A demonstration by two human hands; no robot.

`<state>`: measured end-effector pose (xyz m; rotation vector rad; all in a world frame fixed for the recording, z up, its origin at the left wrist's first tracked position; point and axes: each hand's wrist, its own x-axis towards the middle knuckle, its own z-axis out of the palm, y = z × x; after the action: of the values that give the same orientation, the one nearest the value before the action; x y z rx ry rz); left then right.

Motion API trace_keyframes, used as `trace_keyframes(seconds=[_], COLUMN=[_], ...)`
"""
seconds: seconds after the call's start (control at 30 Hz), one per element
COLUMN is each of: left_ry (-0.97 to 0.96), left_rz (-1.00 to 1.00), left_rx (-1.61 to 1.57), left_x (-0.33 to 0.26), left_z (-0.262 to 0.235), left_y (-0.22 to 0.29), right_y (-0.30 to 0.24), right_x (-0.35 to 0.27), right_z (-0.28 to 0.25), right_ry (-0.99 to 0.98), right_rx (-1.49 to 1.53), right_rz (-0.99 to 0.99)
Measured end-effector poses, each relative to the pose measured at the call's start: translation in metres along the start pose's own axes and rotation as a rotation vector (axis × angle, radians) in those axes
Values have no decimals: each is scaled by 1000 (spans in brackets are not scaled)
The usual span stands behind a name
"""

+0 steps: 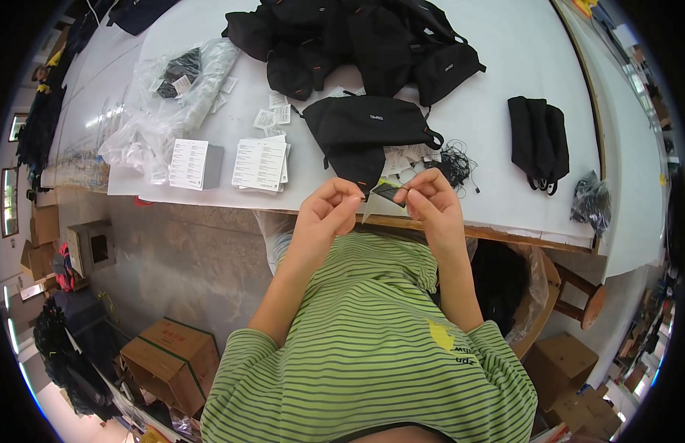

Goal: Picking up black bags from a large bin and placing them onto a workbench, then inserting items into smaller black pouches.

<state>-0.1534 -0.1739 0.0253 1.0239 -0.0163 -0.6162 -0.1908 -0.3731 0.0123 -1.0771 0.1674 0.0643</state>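
A black fabric bag (364, 122) lies on the white table just beyond my hands, its narrow lower end reaching down between them. My left hand (329, 213) is closed in a pinch at that lower end; what sits between its fingertips is too small to make out. My right hand (436, 208) pinches a small dark hang tag (387, 190) with a yellow-green edge, held close to the bag's tip. Beside the right hand lies a tangle of thin black cords (454, 164), next to some white paper labels (409, 155) partly under the bag.
More black bags (357, 44) are heaped at the back. Stacks of white printed cards (259, 164) and a clear plastic bag (183, 96) lie to the left. Folded black bags (538, 140) and a small packet (591, 198) lie right. Cardboard boxes (172, 358) stand on the floor.
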Motion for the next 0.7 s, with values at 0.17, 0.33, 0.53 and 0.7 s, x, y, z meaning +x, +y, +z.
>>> trace_keyframes(seconds=[0.17,0.33,0.53,0.7], left_ry=[83,148,159,209], left_rz=[57,146,208,168], left_rx=[172,334,435,645], left_x=[0,0,2,0], left_z=[15,19,25,26], left_y=[5,-6,-10,-4], right_y=[0,5,12,10], right_x=[0,1,-1,-2], right_z=[11,20,27,33], right_ry=[-32,44,137,173], right_rx=[46,-13,-29,-84], right_rz=[13,34,11,-25])
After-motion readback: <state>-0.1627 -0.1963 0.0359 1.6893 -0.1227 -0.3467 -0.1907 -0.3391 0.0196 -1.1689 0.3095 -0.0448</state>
